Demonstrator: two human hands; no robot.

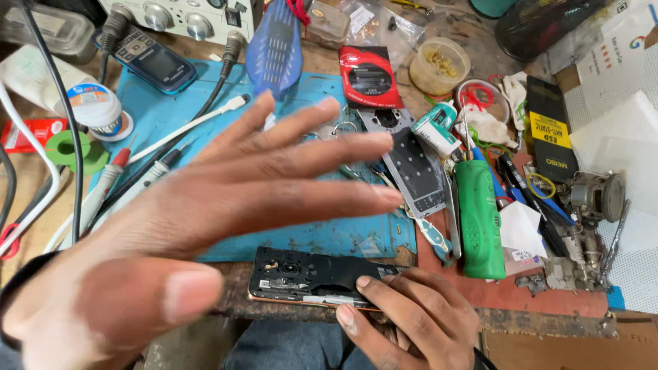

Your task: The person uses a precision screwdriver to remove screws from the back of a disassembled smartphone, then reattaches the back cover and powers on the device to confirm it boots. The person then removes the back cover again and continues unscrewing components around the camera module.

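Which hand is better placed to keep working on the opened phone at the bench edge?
Right, probably. The right hand already rests its fingers on the opened phone, pinning it at the bench edge. The left hand is raised, open and blurred, holding nothing, above the blue mat.

an opened black phone point(312, 277), circuitry exposed, lies flat at the bench's near edge, just below the blue mat.
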